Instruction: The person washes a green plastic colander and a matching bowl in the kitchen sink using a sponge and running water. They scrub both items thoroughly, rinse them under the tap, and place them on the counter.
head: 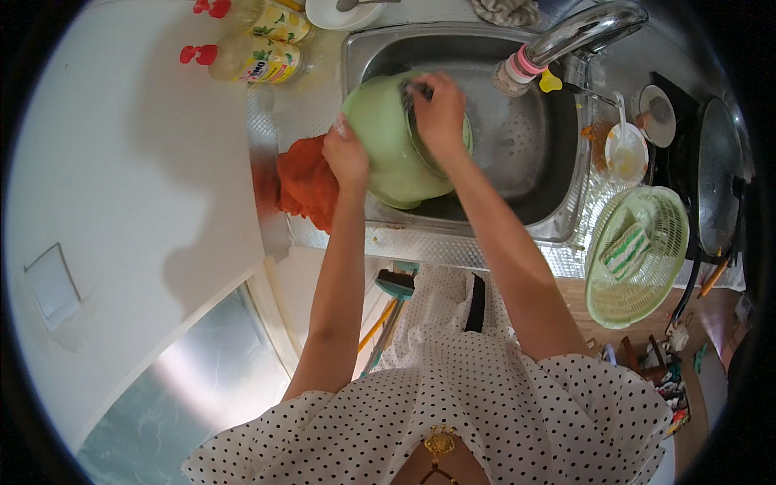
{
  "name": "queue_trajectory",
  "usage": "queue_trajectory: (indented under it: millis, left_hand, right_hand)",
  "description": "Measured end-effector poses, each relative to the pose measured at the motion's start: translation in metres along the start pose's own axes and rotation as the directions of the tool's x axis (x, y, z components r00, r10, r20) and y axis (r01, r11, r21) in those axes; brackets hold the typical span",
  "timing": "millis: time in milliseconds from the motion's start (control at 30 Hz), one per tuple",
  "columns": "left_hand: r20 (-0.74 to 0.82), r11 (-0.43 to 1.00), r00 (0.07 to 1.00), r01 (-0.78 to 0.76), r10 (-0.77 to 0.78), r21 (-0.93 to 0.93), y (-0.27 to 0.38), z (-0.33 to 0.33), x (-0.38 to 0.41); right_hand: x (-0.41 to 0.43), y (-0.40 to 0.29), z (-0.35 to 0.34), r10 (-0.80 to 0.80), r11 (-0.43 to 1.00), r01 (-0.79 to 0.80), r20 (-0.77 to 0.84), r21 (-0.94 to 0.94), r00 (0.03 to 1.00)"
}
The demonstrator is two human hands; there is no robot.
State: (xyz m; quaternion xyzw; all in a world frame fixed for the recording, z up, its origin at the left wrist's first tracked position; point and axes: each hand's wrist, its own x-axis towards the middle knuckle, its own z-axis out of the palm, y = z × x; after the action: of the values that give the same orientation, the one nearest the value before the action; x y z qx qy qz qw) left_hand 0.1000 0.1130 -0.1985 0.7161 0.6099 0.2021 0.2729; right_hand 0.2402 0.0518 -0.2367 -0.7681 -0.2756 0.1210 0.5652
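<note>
A light green plastic basin (383, 142) is tilted over the left half of the stainless-steel sink (521, 154), its underside turned partly up. My left hand (348, 154) grips the basin's left edge. Against the basin's base, my right hand (441, 115) presses a dark scrubber (418, 92), which looks like a scouring pad; the fingers are slightly blurred and hide much of it. An orange-red cloth (306, 179) lies bunched on the counter beside my left hand.
A chrome faucet (582, 33) reaches over the sink's far right. Right of the sink are a small bowl with a spoon (627, 160), a green colander (667, 236) holding a striped sponge (626, 250), and a pan lid (719, 176). Two red-capped bottles (267, 60) lie toward the left wall.
</note>
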Motion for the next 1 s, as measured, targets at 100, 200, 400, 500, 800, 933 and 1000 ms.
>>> queue_trajectory:
  millis: [100,200,400,500,800,933,1000]
  left_hand:
    - [-0.039,0.999,0.999,-0.036,0.036,0.005,-0.003,0.004,0.005]
    - [-0.056,0.999,0.998,-0.034,0.037,0.042,-0.020,0.005,0.011]
    - [0.022,0.998,0.999,-0.047,0.048,-0.029,-0.011,-0.002,0.005]
    - [0.034,0.984,0.991,-0.122,0.128,-0.131,-0.011,0.000,-0.001]
    - [-0.089,0.962,0.970,-0.236,0.225,-0.138,-0.030,0.001,-0.008]
    - [-0.071,0.931,0.941,-0.338,0.331,-0.137,-0.010,0.003,-0.010]
    - [-0.055,0.967,0.970,-0.242,0.238,-0.085,0.006,0.002,-0.015]
  right_hand:
    - [0.005,0.006,-0.005,-0.001,1.000,0.001,0.015,-0.011,1.000]
    - [-0.046,-0.025,-0.021,0.019,0.991,-0.029,0.077,0.130,0.997]
    - [-0.041,-0.025,-0.021,-0.023,1.000,0.023,0.006,0.009,1.000]
    - [0.016,0.035,-0.006,0.110,0.994,-0.109,-0.070,0.020,0.991]
    - [-0.046,-0.030,-0.035,-0.257,0.965,0.251,0.088,0.074,0.962]
    - [0.017,0.000,-0.027,-0.169,0.985,0.171,0.089,-0.027,0.982]
    - [0.013,-0.004,-0.028,-0.228,0.972,0.231,0.074,-0.038,0.971]
